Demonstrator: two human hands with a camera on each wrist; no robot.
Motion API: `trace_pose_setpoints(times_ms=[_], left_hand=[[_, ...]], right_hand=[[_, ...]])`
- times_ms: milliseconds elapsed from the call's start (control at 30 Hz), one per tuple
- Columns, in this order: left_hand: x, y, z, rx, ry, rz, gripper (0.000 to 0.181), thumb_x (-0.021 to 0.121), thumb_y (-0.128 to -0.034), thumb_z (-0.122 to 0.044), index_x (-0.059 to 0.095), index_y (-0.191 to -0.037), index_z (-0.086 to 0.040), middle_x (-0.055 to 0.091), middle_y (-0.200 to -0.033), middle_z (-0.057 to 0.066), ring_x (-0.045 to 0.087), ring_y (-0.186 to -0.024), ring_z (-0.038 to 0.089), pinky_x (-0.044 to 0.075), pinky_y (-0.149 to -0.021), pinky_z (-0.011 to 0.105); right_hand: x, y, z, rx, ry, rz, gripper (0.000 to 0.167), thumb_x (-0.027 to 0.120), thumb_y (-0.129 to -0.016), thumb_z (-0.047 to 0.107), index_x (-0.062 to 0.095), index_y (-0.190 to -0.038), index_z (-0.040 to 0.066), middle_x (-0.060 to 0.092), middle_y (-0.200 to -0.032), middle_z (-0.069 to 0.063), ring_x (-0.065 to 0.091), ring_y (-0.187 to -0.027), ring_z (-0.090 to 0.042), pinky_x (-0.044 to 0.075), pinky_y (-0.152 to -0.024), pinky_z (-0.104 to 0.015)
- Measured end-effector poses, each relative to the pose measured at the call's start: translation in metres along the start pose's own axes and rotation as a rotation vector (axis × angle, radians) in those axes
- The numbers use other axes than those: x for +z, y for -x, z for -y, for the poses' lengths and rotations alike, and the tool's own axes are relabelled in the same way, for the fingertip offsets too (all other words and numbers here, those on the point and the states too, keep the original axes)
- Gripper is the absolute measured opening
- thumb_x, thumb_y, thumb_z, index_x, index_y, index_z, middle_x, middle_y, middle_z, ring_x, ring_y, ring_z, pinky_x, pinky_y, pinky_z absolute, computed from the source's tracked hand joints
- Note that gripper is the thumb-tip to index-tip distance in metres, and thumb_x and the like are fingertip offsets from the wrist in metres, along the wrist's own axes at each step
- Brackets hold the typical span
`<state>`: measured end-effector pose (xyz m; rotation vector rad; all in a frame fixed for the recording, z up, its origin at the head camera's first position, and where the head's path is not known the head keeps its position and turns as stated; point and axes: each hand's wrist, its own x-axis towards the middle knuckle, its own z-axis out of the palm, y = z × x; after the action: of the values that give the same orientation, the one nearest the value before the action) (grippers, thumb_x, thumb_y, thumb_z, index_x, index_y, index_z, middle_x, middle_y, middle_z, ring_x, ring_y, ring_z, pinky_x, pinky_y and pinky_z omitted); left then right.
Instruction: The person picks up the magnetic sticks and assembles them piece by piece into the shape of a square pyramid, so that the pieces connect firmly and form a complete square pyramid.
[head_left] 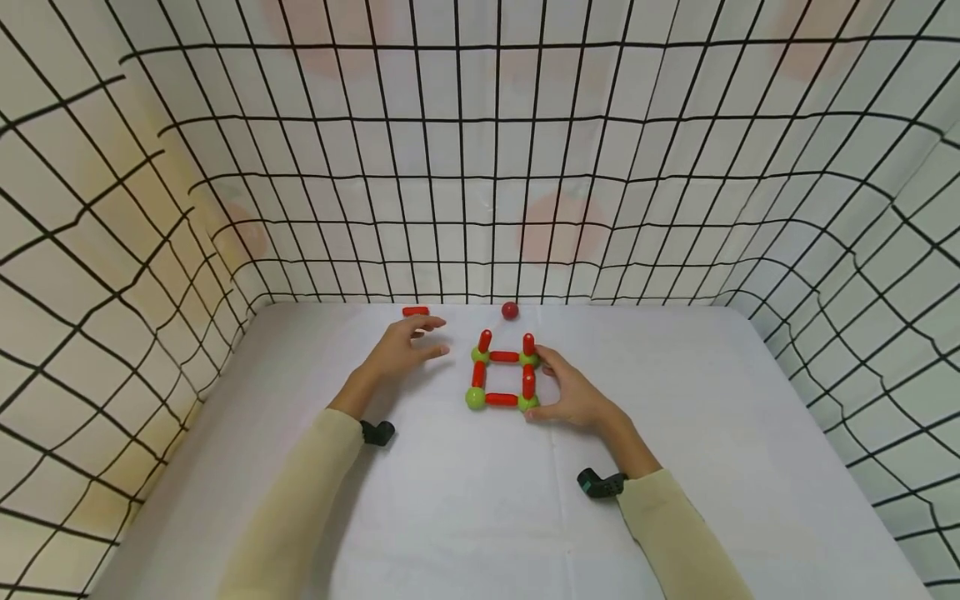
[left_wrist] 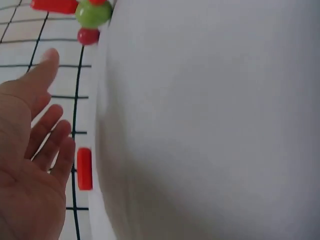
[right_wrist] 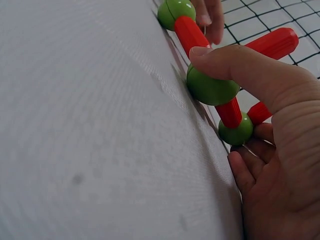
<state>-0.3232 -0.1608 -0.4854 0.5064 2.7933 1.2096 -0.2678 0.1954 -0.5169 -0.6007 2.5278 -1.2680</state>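
Observation:
A square of red sticks [head_left: 501, 399] joined by green balls [head_left: 476, 398] lies on the white table. Red sticks stand up from three of its corners; the near left ball has none. My right hand [head_left: 577, 396] grips the square's right side. In the right wrist view, its thumb [right_wrist: 220, 62] presses the near right ball [right_wrist: 212, 87] and its fingers reach the far right ball [right_wrist: 236, 131]. To the left, my left hand [head_left: 393, 346] hovers apart from the square with loosely extended fingers, holding nothing. A loose red stick [head_left: 416, 311] lies just beyond it.
A dark red ball [head_left: 510, 311] sits at the table's back edge, behind the square. Black wire mesh [head_left: 480, 177] stands along the back and both sides. White cloth covers the table [head_left: 465, 508].

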Motion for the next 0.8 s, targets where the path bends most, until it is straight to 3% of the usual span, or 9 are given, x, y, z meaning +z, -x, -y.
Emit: trace_pose_setpoints(times_ms=[267,367,467,600,800], left_hand=[[-0.024,-0.023,0.016,-0.082,-0.128,-0.077,0.069,0.077,-0.0943,-0.032,0.048,-0.154,-0.015,0.042,-0.162,0.010,0.033,-0.153,0.035,0.027,-0.126,0.056],[-0.027,-0.030,0.021,-0.111,-0.175,-0.061,0.077,0.075,-0.0956,-0.030,0.036,-0.161,-0.015,0.030,-0.169,0.011,0.025,-0.156,0.038,0.022,-0.127,0.056],[-0.027,-0.034,0.025,-0.130,-0.226,-0.004,0.079,0.071,-0.0985,-0.029,0.029,-0.164,-0.014,0.024,-0.171,0.011,0.022,-0.157,0.040,0.021,-0.128,0.056],[-0.023,-0.035,0.027,-0.115,-0.299,0.049,0.068,0.063,-0.1022,-0.026,0.034,-0.161,-0.010,0.032,-0.167,0.017,0.029,-0.153,0.044,0.024,-0.127,0.056],[-0.017,-0.029,0.026,-0.087,-0.313,-0.042,0.039,0.062,-0.1023,-0.016,0.062,-0.141,-0.009,0.064,-0.138,0.015,0.058,-0.128,0.035,0.044,-0.114,0.049]], right_hand=[[0.000,0.000,0.000,0.007,0.001,-0.002,0.117,0.093,-0.074,0.036,0.021,-0.164,0.015,0.030,-0.168,-0.006,0.038,-0.150,-0.032,0.031,-0.125,-0.049],[0.000,0.000,0.001,0.017,0.002,-0.002,0.118,0.093,-0.074,0.040,0.020,-0.164,0.017,0.029,-0.168,-0.006,0.037,-0.151,-0.033,0.031,-0.125,-0.051],[0.000,0.000,0.002,0.020,0.000,0.000,0.119,0.093,-0.074,0.042,0.020,-0.165,0.018,0.028,-0.168,-0.005,0.035,-0.152,-0.032,0.030,-0.125,-0.051],[0.000,0.000,0.003,0.022,-0.001,0.003,0.119,0.094,-0.073,0.040,0.020,-0.164,0.018,0.028,-0.169,-0.005,0.035,-0.152,-0.031,0.030,-0.126,-0.049],[-0.001,0.001,0.002,0.024,-0.004,0.007,0.119,0.093,-0.074,0.039,0.019,-0.165,0.017,0.027,-0.169,-0.005,0.034,-0.153,-0.032,0.028,-0.126,-0.049]])
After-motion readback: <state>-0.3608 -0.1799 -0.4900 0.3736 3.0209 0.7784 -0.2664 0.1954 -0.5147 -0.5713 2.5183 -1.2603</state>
